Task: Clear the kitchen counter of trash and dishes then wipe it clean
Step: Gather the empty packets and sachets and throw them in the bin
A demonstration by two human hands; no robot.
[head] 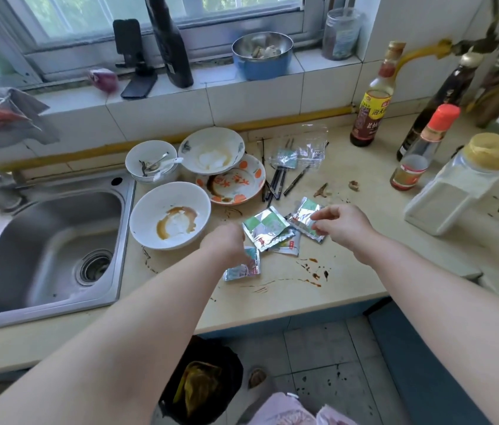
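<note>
Standing next to them at the worktop (349,289). The sink (58,216) is far left. Beside it is a big white bowl (147,207) with brown sauce in it, and more dirty dishes (236,182) and chopsticks (275,182) behind. None of that has been dealt with yet; right now it's trash pickup.

The left hand (226,243) is balled up over the near sachet (242,268). It looks like it has the top edge in its grip, though the knuckles hide the fingers. Just right of it lies the middle sachet (265,228), loose, overlapping a couple of smaller ones. The right hand (343,225) is pinching the corner of the right sachet (304,217) between thumb and forefinger, other fingers loosely curled.

My two cents: these are torn foil packets and probably still greasy, so lift them with the open end up and don't shake them. Stack them into one hand, then drop the lot in the bin (202,378), which sits right below the worktop edge. Don't forget the clear wrapper (309,145) at the back. The sauce spatters (312,271) can wait for the wipe, just don't drag packets through them.
</note>
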